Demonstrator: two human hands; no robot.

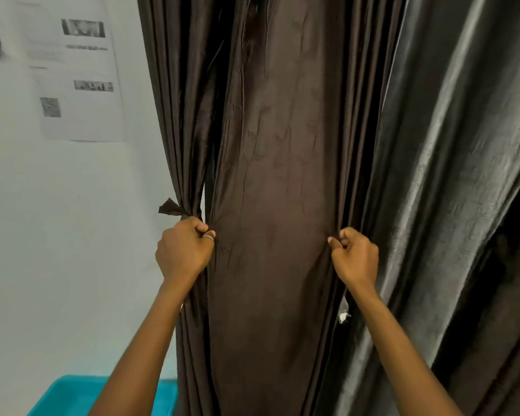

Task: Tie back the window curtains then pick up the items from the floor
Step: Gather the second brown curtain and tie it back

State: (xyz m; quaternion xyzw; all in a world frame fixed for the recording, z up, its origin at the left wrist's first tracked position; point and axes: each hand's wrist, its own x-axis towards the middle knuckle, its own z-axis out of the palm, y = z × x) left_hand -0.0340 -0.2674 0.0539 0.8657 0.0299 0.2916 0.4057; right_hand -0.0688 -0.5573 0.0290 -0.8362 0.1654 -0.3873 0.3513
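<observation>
A dark brown curtain (270, 175) hangs straight in front of me, filling the middle of the head view. My left hand (183, 250) grips its left edge at waist height, just under a short brown tie end (170, 209) that sticks out to the left. My right hand (354, 256) grips the folds of the curtain's right edge at the same height. The cloth between the two hands is stretched flat. No floor items are in view.
A grey curtain (463, 205) hangs to the right, overlapping the brown one. A white wall (57, 235) on the left carries a printed paper sheet (75, 70). A turquoise plastic bin (72, 394) sits low at the bottom left, beside the curtain.
</observation>
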